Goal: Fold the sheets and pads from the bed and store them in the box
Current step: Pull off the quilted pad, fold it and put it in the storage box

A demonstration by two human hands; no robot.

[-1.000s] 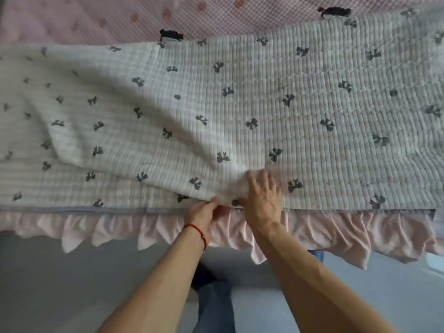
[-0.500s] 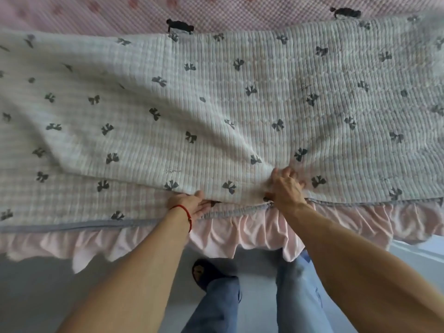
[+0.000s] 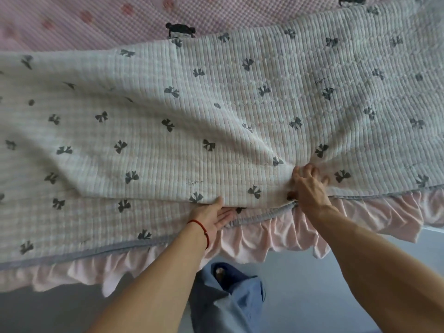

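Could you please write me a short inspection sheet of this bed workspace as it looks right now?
Surface: bed covered by a pink patterned sheet at the far side.
Job's things: quilted pad with grey bows, folded over itself, wrinkled near the front edge; pink ruffle hangs below its grey trim.
Clutter: nothing seen.
Grippers: left hand is slid palm-up under the folded layer, fingers straight; right hand grips a bunch of the pad at the edge.
Cables: nothing seen.
Surroundings: grey floor; the person's blue trousers below. No box in view.

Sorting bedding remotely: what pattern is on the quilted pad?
Dark grey bows on white quilted pad; head view.
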